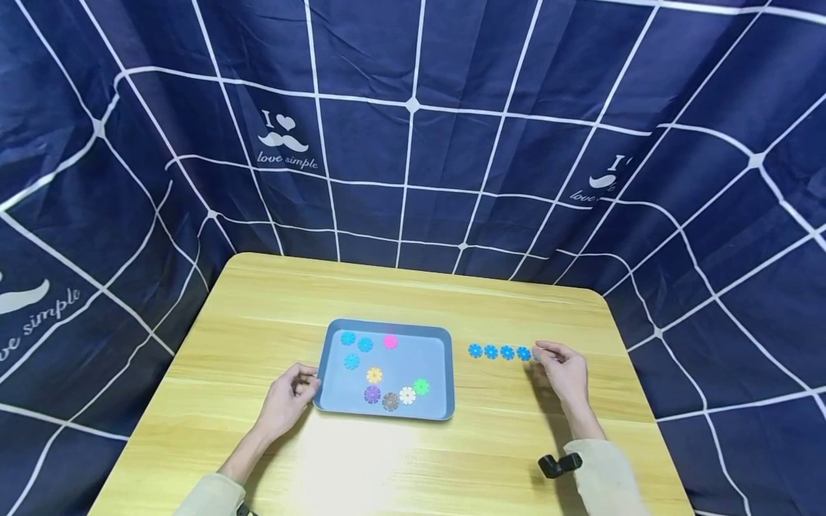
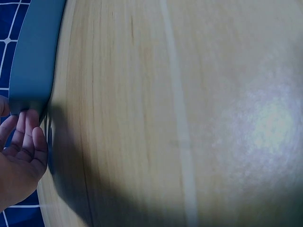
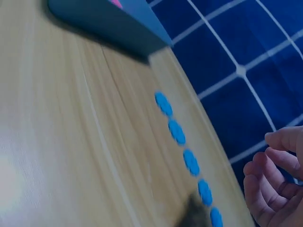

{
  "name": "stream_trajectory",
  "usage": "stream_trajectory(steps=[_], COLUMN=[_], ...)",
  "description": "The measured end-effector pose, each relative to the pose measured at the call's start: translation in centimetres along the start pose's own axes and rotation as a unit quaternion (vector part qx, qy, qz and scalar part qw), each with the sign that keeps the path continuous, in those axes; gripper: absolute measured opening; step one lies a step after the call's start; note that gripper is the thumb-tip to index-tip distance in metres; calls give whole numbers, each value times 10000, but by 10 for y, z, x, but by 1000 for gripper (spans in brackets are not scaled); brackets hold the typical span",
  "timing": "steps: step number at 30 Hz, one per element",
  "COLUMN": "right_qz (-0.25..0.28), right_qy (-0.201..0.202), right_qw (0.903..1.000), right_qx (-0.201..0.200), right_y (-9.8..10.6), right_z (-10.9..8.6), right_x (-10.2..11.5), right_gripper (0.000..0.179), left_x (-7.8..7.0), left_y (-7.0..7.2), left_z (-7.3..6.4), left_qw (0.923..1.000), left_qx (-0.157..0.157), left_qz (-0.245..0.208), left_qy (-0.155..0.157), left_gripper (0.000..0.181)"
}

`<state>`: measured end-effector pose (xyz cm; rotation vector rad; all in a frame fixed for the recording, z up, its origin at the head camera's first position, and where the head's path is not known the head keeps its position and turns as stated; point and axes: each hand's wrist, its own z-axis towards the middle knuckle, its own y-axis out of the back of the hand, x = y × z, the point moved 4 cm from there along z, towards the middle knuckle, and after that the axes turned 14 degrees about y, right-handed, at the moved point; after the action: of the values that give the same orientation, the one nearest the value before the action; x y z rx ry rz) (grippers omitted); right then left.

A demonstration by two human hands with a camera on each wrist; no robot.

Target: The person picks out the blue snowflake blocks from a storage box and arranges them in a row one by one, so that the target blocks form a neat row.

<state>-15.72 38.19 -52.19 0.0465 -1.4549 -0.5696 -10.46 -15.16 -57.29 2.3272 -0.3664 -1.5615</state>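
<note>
My left hand point(image 1: 286, 401) holds the left rim of a grey-blue tray point(image 1: 413, 362). In the left wrist view, curled fingertips point(image 2: 29, 118) meet the tray's corner, with the thumb mostly out of frame. Flower-shaped plastic discs lie in the tray: several blue, plus pink point(image 1: 390, 342), orange point(image 1: 374, 375), purple point(image 1: 372, 394), brown point(image 1: 390, 402), cream point(image 1: 407, 395) and green point(image 1: 421, 387). Right of it, several blue discs point(image 1: 491, 352) form a row. Over its right end hovers my right hand point(image 1: 566, 374), fingers loosely bent, nothing visible between them; the end disc point(image 3: 216, 217) lies on the table.
The light wooden table point(image 1: 503, 459) has rounded back corners. A dark blue curtain point(image 1: 368, 143) with white lines surrounds its back and sides. A black device point(image 1: 558, 465) is fixed at the right sleeve.
</note>
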Motion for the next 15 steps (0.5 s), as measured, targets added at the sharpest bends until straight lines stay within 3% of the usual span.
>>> stream_trajectory(steps=[7,15], right_qz=[178,-389], right_qy=[318,1075], right_qw=[9981,9876], right_qx=[494,1075], right_y=[-36,-81], right_z=[-11,-25], right_x=[29,57], right_gripper=[36,28], left_x=[0,-2], left_y=[0,0], left_z=[-1,-2], left_qw=[10000,9999], left_qx=[44,78], left_qz=[-63,-119], left_qy=[-29,16], left_gripper=[23,23])
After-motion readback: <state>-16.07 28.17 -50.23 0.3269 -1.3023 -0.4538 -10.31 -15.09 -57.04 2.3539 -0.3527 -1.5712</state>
